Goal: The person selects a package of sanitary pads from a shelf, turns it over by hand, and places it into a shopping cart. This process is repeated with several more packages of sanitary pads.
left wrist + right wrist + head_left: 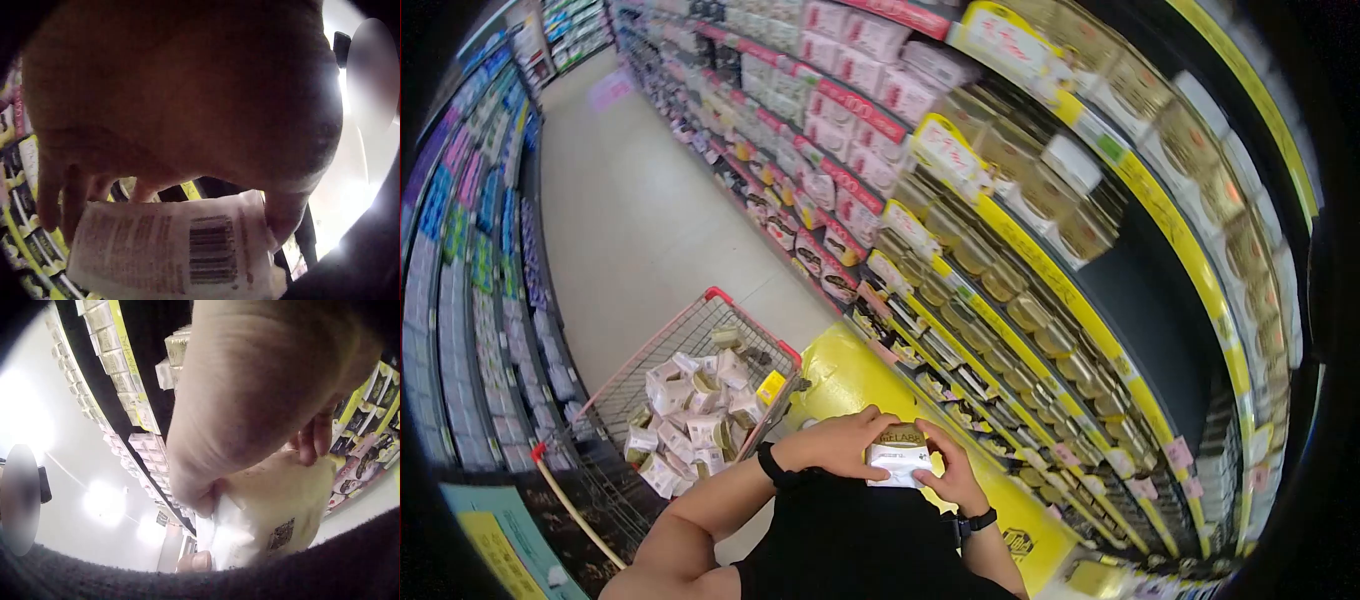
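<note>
L hand (840, 445) & R hand (955, 475) both grip a gold-&-white pkg (900, 460), fingers & thumbs clamped on opp. sides. It's held up just R of the cart (718, 293), above a yellow floor patch (830, 370). Similar packs (700, 400) piled in cart; stocked shelves (1145, 290) R of cart.

The pack (899, 462) looks like glossy, slightly crinkled plastic film; the cart basket (625, 385) is metal wire; the sleeve (187, 584) is matt, fuzzy dark cloth; the aisle floor (615, 210) appears smooth, faintly shiny.
</note>
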Demonstrator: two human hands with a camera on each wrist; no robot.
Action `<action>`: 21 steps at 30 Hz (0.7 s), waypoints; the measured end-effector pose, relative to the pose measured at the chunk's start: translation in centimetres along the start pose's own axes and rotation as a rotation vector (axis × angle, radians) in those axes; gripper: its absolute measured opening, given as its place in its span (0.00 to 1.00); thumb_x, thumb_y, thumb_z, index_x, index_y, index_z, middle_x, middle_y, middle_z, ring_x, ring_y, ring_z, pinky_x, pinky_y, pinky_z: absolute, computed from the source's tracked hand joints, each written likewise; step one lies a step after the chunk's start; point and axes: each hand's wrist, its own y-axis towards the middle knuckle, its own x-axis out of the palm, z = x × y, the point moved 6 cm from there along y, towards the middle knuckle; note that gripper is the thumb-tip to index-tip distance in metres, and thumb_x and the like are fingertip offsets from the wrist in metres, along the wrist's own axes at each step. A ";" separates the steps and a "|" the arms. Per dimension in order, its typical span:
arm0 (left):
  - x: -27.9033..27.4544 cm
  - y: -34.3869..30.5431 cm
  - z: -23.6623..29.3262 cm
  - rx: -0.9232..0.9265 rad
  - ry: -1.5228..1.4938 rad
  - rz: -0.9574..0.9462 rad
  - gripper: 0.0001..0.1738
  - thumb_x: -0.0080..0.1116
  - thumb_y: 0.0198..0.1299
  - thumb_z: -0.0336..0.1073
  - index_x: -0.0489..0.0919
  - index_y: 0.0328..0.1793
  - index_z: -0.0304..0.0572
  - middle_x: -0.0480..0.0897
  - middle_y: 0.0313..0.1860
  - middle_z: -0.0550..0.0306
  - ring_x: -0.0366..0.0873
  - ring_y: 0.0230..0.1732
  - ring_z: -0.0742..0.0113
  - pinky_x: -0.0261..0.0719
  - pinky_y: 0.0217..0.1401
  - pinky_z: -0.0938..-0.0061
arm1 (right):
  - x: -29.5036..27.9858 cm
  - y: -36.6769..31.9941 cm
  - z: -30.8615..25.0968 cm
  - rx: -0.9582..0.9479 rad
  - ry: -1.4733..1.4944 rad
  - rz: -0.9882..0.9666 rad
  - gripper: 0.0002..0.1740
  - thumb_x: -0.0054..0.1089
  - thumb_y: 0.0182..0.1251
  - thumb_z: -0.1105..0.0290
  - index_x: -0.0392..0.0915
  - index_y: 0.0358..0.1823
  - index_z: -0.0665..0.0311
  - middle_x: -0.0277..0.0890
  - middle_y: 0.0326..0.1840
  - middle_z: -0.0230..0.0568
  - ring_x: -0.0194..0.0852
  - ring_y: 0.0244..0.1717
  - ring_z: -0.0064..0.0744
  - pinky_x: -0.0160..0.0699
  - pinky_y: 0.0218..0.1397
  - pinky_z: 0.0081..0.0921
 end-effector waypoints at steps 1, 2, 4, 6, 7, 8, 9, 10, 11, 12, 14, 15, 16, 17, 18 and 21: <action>0.3 -0.3 -1.3 -0.022 -0.004 0.006 0.48 0.69 0.62 0.60 0.61 0.80 0.45 0.75 0.63 0.34 0.80 0.62 0.34 0.78 0.65 0.54 | 0.3 0.7 -0.1 0.022 -0.051 -0.054 0.40 0.78 0.60 0.67 0.73 0.75 0.61 0.74 0.72 0.48 0.79 0.47 0.32 0.79 0.56 0.31; 0.7 -0.6 -2.7 -0.047 -0.008 0.012 0.46 0.67 0.64 0.61 0.63 0.79 0.45 0.76 0.62 0.34 0.80 0.61 0.34 0.79 0.64 0.54 | 0.9 1.5 -0.1 0.041 -0.101 -0.109 0.36 0.77 0.61 0.68 0.77 0.73 0.60 0.74 0.73 0.49 0.80 0.46 0.32 0.79 0.56 0.30; 1.7 -1.1 -5.5 -0.072 -0.090 -0.031 0.42 0.60 0.69 0.63 0.65 0.78 0.45 0.79 0.61 0.35 0.82 0.60 0.38 0.79 0.63 0.54 | 2.5 3.0 0.2 0.100 -0.084 -0.133 0.25 0.72 0.68 0.67 0.83 0.67 0.59 0.76 0.70 0.48 0.82 0.45 0.32 0.82 0.52 0.29; 2.0 -2.0 -7.7 -0.132 -0.216 -0.057 0.39 0.54 0.73 0.64 0.68 0.77 0.44 0.82 0.60 0.36 0.83 0.59 0.43 0.79 0.62 0.56 | 4.0 4.5 0.7 0.181 -0.091 -0.215 0.23 0.70 0.71 0.66 0.83 0.66 0.60 0.77 0.67 0.49 0.83 0.46 0.33 0.83 0.50 0.28; 2.1 -2.7 -8.6 -0.180 -0.304 -0.059 0.38 0.52 0.75 0.65 0.69 0.77 0.43 0.83 0.60 0.37 0.83 0.59 0.45 0.79 0.62 0.57 | 4.9 5.5 0.8 0.118 -0.093 -0.264 0.22 0.66 0.75 0.66 0.81 0.67 0.63 0.79 0.61 0.48 0.84 0.49 0.34 0.85 0.48 0.28; 2.4 -3.4 -9.8 -0.226 -0.394 -0.063 0.38 0.49 0.76 0.65 0.70 0.76 0.42 0.84 0.60 0.38 0.83 0.59 0.48 0.79 0.62 0.58 | 5.7 6.2 1.0 0.145 -0.059 -0.284 0.23 0.66 0.76 0.66 0.79 0.68 0.65 0.80 0.60 0.47 0.84 0.50 0.33 0.86 0.49 0.28; 4.5 -3.6 -13.5 -0.178 -0.448 0.051 0.39 0.47 0.78 0.64 0.70 0.77 0.39 0.84 0.63 0.43 0.83 0.59 0.52 0.78 0.63 0.61 | 6.5 7.0 1.1 0.173 -0.024 -0.306 0.24 0.65 0.76 0.66 0.78 0.69 0.66 0.80 0.60 0.47 0.84 0.51 0.33 0.86 0.50 0.28; 6.8 -4.1 -17.5 -0.270 -0.621 0.038 0.40 0.46 0.77 0.66 0.70 0.77 0.37 0.83 0.64 0.41 0.82 0.61 0.51 0.77 0.64 0.61 | 7.4 7.6 1.2 0.203 0.011 -0.327 0.25 0.65 0.77 0.67 0.76 0.70 0.67 0.81 0.59 0.46 0.84 0.51 0.32 0.86 0.51 0.28; 8.6 -4.7 -21.0 -0.358 -0.795 0.027 0.42 0.45 0.77 0.67 0.71 0.76 0.35 0.82 0.65 0.39 0.82 0.63 0.49 0.76 0.66 0.60 | 8.2 8.2 1.7 0.263 0.027 -0.371 0.27 0.64 0.77 0.69 0.72 0.74 0.69 0.82 0.61 0.45 0.84 0.56 0.31 0.86 0.56 0.28; 8.8 -6.0 -22.1 -0.441 -0.968 0.017 0.44 0.44 0.76 0.69 0.72 0.76 0.34 0.81 0.67 0.37 0.81 0.65 0.47 0.75 0.68 0.60 | 9.3 9.2 1.1 0.235 0.076 -0.408 0.27 0.64 0.77 0.69 0.72 0.73 0.69 0.82 0.61 0.45 0.84 0.57 0.31 0.86 0.57 0.28; 7.7 -9.1 -22.3 -0.388 -1.248 0.196 0.45 0.42 0.76 0.68 0.67 0.80 0.35 0.77 0.73 0.39 0.77 0.71 0.48 0.74 0.72 0.56 | 11.4 11.2 -0.4 0.185 0.175 -0.477 0.26 0.64 0.77 0.71 0.72 0.73 0.69 0.82 0.63 0.45 0.84 0.59 0.31 0.85 0.60 0.28; 6.9 -10.8 -21.6 -0.355 -1.419 0.297 0.44 0.42 0.77 0.68 0.66 0.80 0.36 0.76 0.74 0.40 0.77 0.71 0.49 0.74 0.73 0.55 | 12.6 12.0 -0.6 0.194 0.189 -0.520 0.25 0.64 0.77 0.73 0.73 0.73 0.67 0.81 0.65 0.44 0.84 0.62 0.31 0.85 0.62 0.29; 6.5 -12.3 -21.2 -0.316 -1.588 0.401 0.44 0.42 0.77 0.68 0.65 0.81 0.37 0.75 0.75 0.41 0.77 0.71 0.49 0.74 0.74 0.53 | 13.9 12.6 -1.0 0.205 0.176 -0.590 0.25 0.64 0.76 0.73 0.74 0.72 0.66 0.81 0.66 0.43 0.84 0.62 0.31 0.84 0.63 0.29; 6.0 -13.6 -21.4 -0.261 -1.620 0.548 0.45 0.39 0.76 0.70 0.63 0.82 0.41 0.74 0.76 0.43 0.78 0.70 0.47 0.74 0.74 0.47 | 15.1 13.3 -1.4 0.212 0.163 -0.659 0.25 0.64 0.76 0.73 0.74 0.72 0.65 0.82 0.66 0.42 0.84 0.62 0.31 0.84 0.63 0.29; 5.9 -14.8 -22.1 -0.214 -1.711 0.639 0.45 0.38 0.75 0.71 0.63 0.83 0.42 0.74 0.76 0.43 0.77 0.71 0.46 0.74 0.74 0.47 | 16.3 13.9 -1.7 0.218 0.149 -0.726 0.25 0.64 0.76 0.73 0.74 0.72 0.65 0.82 0.66 0.41 0.84 0.62 0.31 0.84 0.63 0.30; 7.0 -18.6 -25.9 -0.065 -1.903 0.897 0.52 0.33 0.69 0.79 0.63 0.84 0.46 0.74 0.76 0.41 0.75 0.72 0.42 0.70 0.76 0.45 | 19.1 15.7 -2.1 0.024 0.040 -0.797 0.22 0.66 0.74 0.70 0.78 0.67 0.64 0.84 0.62 0.40 0.86 0.56 0.31 0.85 0.59 0.30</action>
